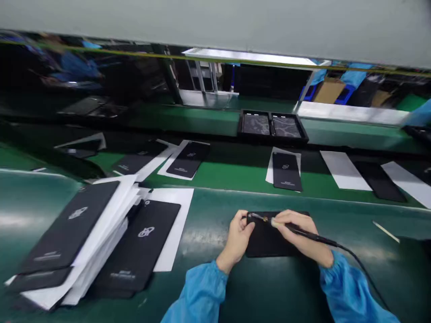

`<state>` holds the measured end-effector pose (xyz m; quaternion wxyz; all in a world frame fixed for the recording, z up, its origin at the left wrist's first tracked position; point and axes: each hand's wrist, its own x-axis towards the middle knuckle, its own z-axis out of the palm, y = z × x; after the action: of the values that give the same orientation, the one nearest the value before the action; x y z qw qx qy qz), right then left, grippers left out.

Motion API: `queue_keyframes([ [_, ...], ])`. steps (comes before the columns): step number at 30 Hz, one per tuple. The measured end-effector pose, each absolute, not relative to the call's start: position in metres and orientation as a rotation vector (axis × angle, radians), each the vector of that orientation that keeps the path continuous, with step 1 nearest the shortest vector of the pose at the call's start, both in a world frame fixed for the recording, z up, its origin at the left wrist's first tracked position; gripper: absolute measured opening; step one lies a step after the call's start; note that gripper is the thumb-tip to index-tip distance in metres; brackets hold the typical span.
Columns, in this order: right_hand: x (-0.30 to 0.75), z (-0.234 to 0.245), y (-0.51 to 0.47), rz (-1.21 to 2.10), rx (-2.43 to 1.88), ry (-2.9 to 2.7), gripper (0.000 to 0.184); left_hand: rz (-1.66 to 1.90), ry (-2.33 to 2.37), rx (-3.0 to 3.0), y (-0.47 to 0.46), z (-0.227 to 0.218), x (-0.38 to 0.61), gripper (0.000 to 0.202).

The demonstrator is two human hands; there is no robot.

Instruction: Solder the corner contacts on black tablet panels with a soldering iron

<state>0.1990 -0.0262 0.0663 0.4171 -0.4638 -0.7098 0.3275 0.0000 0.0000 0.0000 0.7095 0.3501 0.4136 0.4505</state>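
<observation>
In front of me a black tablet back panel [269, 244] lies flat on the green bench. My left hand [235, 240] grips its upper left corner between thumb and fingers. A soldering iron [318, 237] is held pen-like in my right hand [305, 231], its metal tip pointing left at that same corner. The tip looks to be at or just above the panel; contact cannot be made out. The iron's cord runs off to the lower right. Part of the panel is hidden under my right hand.
At left lies a stack of black panels [69, 224] interleaved with white sheets, beside another panel [138, 246]. Beyond the bench edge, a green conveyor-like strip [232, 177] carries several panels and sheets. A black tray [271, 127] stands behind. A thin stick [385, 231] lies right.
</observation>
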Motion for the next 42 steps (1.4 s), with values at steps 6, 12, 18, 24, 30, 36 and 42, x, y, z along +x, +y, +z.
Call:
queue_keyframes([
  [6,0.201,0.065,-0.033,0.637,-1.196,-1.715,0.009,0.983,0.891,0.744,-0.004,0.005,0.002,0.028],
  [12,0.196,0.059,-0.038,0.633,-1.186,-1.700,0.010,0.998,0.883,0.743,-0.004,0.005,0.002,0.028],
  [18,0.194,0.053,-0.036,0.660,-1.187,-1.679,0.009,0.997,0.890,0.734,-0.004,0.008,0.002,0.029],
  [24,0.190,0.053,-0.034,0.665,-1.198,-1.697,0.008,0.999,0.892,0.738,-0.004,0.008,0.001,0.029],
  [30,0.186,0.052,-0.044,0.528,-1.200,-1.680,0.009,1.004,0.903,0.741,-0.004,0.003,0.000,0.030],
  [36,0.183,0.038,-0.058,0.419,-1.251,-1.524,0.013,1.032,0.924,0.728,-0.004,0.001,0.002,0.030],
  [42,0.174,0.034,-0.057,0.459,-1.260,-1.498,0.016,1.035,0.920,0.723,-0.004,0.003,0.003,0.030],
])
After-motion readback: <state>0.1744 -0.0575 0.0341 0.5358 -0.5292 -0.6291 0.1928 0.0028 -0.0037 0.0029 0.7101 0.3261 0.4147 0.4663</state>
